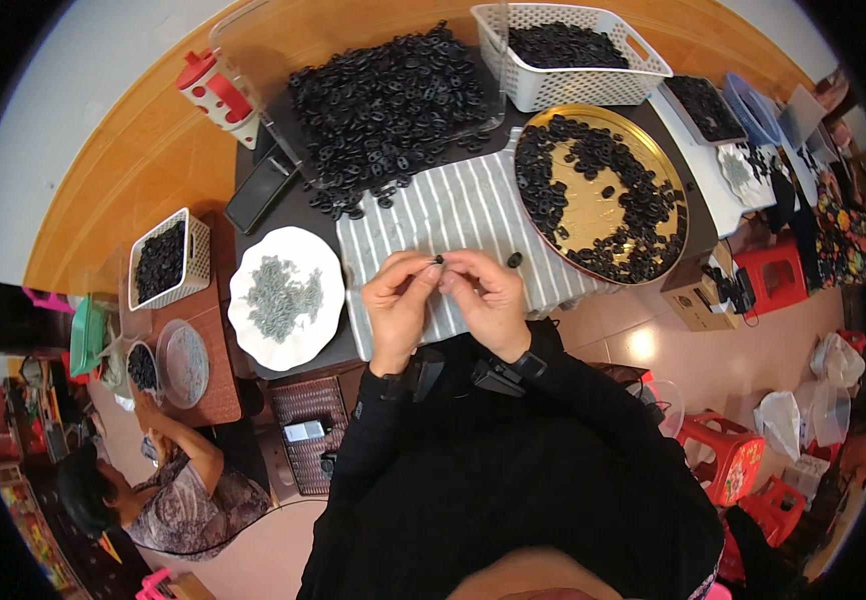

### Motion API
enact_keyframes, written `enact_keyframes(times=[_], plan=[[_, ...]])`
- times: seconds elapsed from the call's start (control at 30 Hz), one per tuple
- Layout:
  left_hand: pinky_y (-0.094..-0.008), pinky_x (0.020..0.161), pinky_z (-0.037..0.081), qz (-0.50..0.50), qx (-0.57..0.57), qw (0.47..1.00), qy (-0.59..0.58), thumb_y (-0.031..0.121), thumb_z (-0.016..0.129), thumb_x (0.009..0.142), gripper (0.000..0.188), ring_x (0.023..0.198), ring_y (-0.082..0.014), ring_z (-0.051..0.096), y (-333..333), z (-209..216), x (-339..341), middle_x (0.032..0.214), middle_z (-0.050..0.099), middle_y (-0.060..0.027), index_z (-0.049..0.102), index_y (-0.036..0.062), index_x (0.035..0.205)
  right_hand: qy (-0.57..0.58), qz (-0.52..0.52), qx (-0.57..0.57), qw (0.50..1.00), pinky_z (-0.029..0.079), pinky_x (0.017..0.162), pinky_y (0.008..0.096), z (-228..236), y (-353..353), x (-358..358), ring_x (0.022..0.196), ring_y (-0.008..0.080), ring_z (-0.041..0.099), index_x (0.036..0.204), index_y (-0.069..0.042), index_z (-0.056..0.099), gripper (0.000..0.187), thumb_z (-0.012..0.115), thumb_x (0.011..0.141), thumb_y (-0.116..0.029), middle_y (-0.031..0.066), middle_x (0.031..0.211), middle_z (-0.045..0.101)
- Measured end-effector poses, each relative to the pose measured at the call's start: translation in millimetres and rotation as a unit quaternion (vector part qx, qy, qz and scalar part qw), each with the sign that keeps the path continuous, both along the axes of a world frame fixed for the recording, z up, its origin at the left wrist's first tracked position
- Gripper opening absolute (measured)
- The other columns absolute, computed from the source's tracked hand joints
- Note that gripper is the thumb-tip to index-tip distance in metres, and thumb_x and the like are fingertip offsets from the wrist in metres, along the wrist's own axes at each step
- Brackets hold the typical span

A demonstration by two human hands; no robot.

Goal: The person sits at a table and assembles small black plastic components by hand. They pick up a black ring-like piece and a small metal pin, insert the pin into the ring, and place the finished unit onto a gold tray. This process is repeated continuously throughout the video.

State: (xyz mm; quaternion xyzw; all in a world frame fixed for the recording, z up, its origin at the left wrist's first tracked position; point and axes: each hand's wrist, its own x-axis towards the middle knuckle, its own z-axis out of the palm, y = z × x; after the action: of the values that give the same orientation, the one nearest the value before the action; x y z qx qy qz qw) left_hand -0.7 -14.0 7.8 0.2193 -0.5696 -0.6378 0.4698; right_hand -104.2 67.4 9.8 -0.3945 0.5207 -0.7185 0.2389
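Observation:
Over a grey-and-white striped cloth, my left hand and my right hand meet at the fingertips. Both pinch a tiny black piece; its exact shape is too small to make out. A single black oval piece lies on the cloth beside my right hand. To the left, a white scalloped plate bears a heap of small grey pins. At the right, a round gold tray carries many black oval pieces along its edge. Beyond the cloth, black oval rings spill from a clear bin.
A white basket of black pieces stands at the far right. A dark phone-like device leans near a red-and-white dotted container. At the left, a person sits by a side table with another basket. Red stools stand at the right.

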Motion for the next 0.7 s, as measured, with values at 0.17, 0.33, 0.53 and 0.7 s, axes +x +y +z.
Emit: enact_keyframes(times=[0.17, 0.33, 0.53, 0.7], plan=[[-0.0197, 0.054, 0.045, -0.004, 0.099, 0.995, -0.019, -0.003, 0.068, 0.089, 0.005, 0.067, -0.0079, 0.062, 3.8, 6.1, 0.0, 0.084, 0.069, -0.0057, 0.070, -0.0021, 0.094, 0.258, -0.093, 0.013, 0.962, 0.051, 0.066, 0.0311, 15.9, 24.2, -31.3, 0.076, 0.0275, 0.067, 0.097, 0.003, 0.065, 0.017, 0.061, 0.083, 0.012, 0.0159, 0.089, 0.066], [-0.0194, 0.051, 0.044, -0.018, 0.095, 0.994, -0.056, -0.001, 0.068, 0.090, 0.004, 0.064, -0.0084, 0.064, 6.1, 6.5, 0.5, 0.080, 0.070, -0.0072, 0.068, -0.0028, 0.094, 0.314, -0.168, 0.084, 0.931, 0.046, 0.058, 0.0314, 29.0, 48.0, -80.7, 0.065, 0.0269, 0.060, 0.092, 0.002, 0.063, 0.017, 0.060, 0.080, 0.013, 0.0131, 0.079, 0.061], [-0.0200, 0.055, 0.047, -0.024, 0.093, 0.992, -0.085, -0.003, 0.068, 0.089, 0.008, 0.067, -0.0102, 0.066, 6.3, 6.1, 2.1, 0.082, 0.070, -0.0072, 0.069, -0.0030, 0.097, 0.527, -0.178, 0.244, 0.794, 0.049, 0.059, 0.0402, 29.3, 45.4, -59.3, 0.069, 0.0310, 0.062, 0.084, -0.004, 0.063, 0.013, 0.072, 0.083, -0.014, 0.0127, 0.082, 0.057], [-0.0194, 0.059, 0.047, -0.032, 0.061, 0.995, -0.073, -0.004, 0.067, 0.089, 0.010, 0.068, -0.0082, 0.064, 5.3, 1.7, 2.5, 0.080, 0.069, -0.0041, 0.071, -0.0014, 0.099, 0.531, -0.121, 0.221, 0.809, 0.047, 0.063, 0.0413, 22.6, 32.3, -59.0, 0.074, 0.0337, 0.060, 0.094, -0.001, 0.065, 0.013, 0.068, 0.081, -0.002, 0.0151, 0.087, 0.058]])
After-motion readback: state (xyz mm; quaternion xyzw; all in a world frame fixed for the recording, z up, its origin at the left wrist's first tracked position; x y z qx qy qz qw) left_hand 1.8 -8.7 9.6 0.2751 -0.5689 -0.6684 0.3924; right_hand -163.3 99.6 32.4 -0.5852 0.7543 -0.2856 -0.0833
